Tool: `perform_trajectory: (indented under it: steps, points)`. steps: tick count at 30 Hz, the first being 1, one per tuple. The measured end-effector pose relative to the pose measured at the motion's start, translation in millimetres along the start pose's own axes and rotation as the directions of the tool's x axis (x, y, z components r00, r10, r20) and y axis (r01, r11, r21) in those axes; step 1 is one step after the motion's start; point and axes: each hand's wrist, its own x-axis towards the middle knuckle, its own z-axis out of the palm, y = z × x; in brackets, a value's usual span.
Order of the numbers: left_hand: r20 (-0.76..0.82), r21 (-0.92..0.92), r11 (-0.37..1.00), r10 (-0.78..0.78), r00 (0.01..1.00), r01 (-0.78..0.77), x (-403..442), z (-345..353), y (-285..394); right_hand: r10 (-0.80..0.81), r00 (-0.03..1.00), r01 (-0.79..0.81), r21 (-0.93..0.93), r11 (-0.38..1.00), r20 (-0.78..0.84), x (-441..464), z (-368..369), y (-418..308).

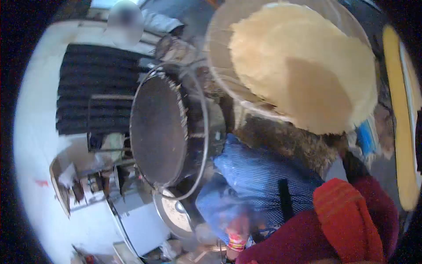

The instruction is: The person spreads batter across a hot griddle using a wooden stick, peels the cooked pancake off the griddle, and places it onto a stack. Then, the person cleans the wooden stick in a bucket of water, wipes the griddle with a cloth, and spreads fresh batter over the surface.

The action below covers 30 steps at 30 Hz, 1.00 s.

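One hand, which I take for my left hand (238,223), shows low in the head view with red and yellow bangles (236,243) at its wrist. It is smeared by motion against a blue patterned cloth (263,178), and its fingers do not show clearly. Whether it grips the cloth, I cannot tell. My right hand is not in view. Beside the cloth lie maroon clothing (290,237) and a red ribbed cloth (345,213). A metal bowl (190,231) with pale contents stands near the hand.
The view is turned sideways. A large dark round pan (158,132) stands beside a metal ring (205,132). A wide tray (220,66) carries a pale yellow, flour-like heap (263,48). Shelves (61,189) and a dark corrugated panel (99,88) line the wall. Another person (162,22) is partly visible.
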Motion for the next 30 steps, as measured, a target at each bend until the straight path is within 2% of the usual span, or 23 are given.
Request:
perform_trajectory:
  steps: [1,3,4,5,7,8,10,12,14,15,16,17,18,20,21,22,24,25,26,27,28,29,30]
  points:
    - [-0.051,-0.006,1.0,-0.013,0.999,0.012,-0.5,-4.6,-4.6,-0.016,1.0,0.016,-0.027,1.0,0.006,-9.4,-3.2,2.8]
    - [-0.086,0.254,0.963,0.117,0.989,-0.091,9.1,-14.1,-1.1,-0.063,0.997,0.066,-0.078,0.995,0.042,-25.5,-12.6,8.0]
    - [-0.123,0.273,0.954,0.159,0.98,-0.121,14.2,-21.3,4.7,-0.09,0.994,0.096,-0.107,0.99,0.063,-34.6,-19.3,9.3]
    - [-0.163,0.267,0.96,0.126,0.979,-0.079,15.9,-24.4,2.9,-0.124,0.988,0.136,-0.137,0.981,0.089,-46.8,-25.8,10.2]
    - [-0.12,0.115,0.984,-0.124,0.985,0.138,17.9,-28.8,-15.4,-0.206,0.968,0.232,-0.191,0.954,0.146,-75.4,-48.1,5.6]
    - [-0.143,0.102,0.979,-0.162,0.976,0.178,20.9,-31.3,-21.7,-0.266,0.946,0.301,-0.198,0.933,0.183,-93.0,-63.3,-3.4]
    - [-0.334,0.075,0.997,0.005,0.943,0.021,26.9,-32.0,-41.5,-0.448,0.866,0.483,-0.144,0.864,0.221,-131.1,-106.2,-48.8]
    - [-0.366,0.038,0.996,-0.06,0.929,0.08,21.5,-37.6,-56.9,-0.66,0.73,0.665,0.036,0.746,0.179,-165.9,-164.7,-123.6]
    - [-0.409,0.022,0.996,-0.065,0.91,0.081,20.4,-44.7,-74.8,-0.835,0.55,0.811,0.218,0.543,0.036,-196.9,-240.8,-216.8]
    - [-0.43,0.004,0.996,-0.08,0.899,0.09,10.2,-42.2,-85.4,-0.893,0.406,0.914,0.091,0.395,-0.196,-217.0,-260.0,-255.3]
    - [-0.447,-0.014,0.995,-0.093,0.89,0.096,4.9,-34.9,-92.6,-0.897,0.206,0.966,-0.066,0.25,-0.391,-229.6,-277.5,-293.2]
    - [-0.466,-0.034,0.994,-0.106,0.878,0.101,-1.9,-27.7,-101.1,-0.914,0.203,0.973,-0.033,0.229,-0.352,-248.4,-300.6,-336.5]
    - [-0.466,-0.103,0.983,-0.181,0.866,0.151,-10.7,-15.0,-106.1,-0.929,0.2,0.978,0.002,0.209,-0.311,-265.6,-312.1,-377.2]
    - [-0.469,-0.093,0.977,-0.213,0.857,0.192,-15.2,-7.7,-109.9,-0.963,0.132,0.989,-0.032,0.144,-0.234,-288.1,-299.8,-445.0]
    - [-0.45,-0.063,0.974,-0.224,0.864,0.219,-18.5,-5.1,-110.2,-0.996,0.04,0.991,-0.122,0.05,-0.083,-303.5,-297.6,-482.8]
    - [-0.452,-0.079,0.968,-0.248,0.857,0.239,-18.7,-5.4,-109.2,-0.996,-0.083,0.994,-0.073,-0.084,0.026,-310.6,-285.6,-517.0]
    - [-0.411,-0.128,0.955,-0.295,0.863,0.266,-20.2,-10.5,-108.7,-0.883,-0.425,0.905,-0.122,-0.408,-0.199,-304.7,-223.8,-578.9]
    - [-0.358,-0.155,0.951,-0.306,0.882,0.267,-21.0,-14.1,-108.8,-0.858,-0.429,0.903,-0.129,-0.409,-0.283,-297.8,-181.2,-611.8]
    - [-0.332,-0.157,0.948,-0.315,0.889,0.277,-21.2,-16.9,-109.2,-0.974,-0.169,0.986,-0.022,-0.168,-0.15,-292.3,-133.1,-639.0]
    - [-0.341,-0.182,0.936,-0.347,0.873,0.301,-20.3,-17.6,-108.9,-0.996,-0.086,0.984,-0.157,-0.087,0.011,-298.4,-109.0,-655.5]
    - [-0.422,-0.233,0.941,-0.324,0.847,0.243,-20.2,-18.2,-109.5,-0.988,0.027,0.952,-0.307,-0.022,0.155,-303.3,-85.3,-668.9]
    - [-0.502,-0.276,0.946,-0.293,0.813,0.17,-20.7,-18.9,-113.8,-0.98,0.201,0.933,-0.304,0.192,-0.001,-299.8,-68.5,-682.5]
    - [-0.442,-0.333,0.923,-0.333,0.833,0.192,-22.0,-17.4,-117.4,-0.976,0.219,0.921,-0.326,0.214,-0.022,-287.1,-60.0,-686.2]
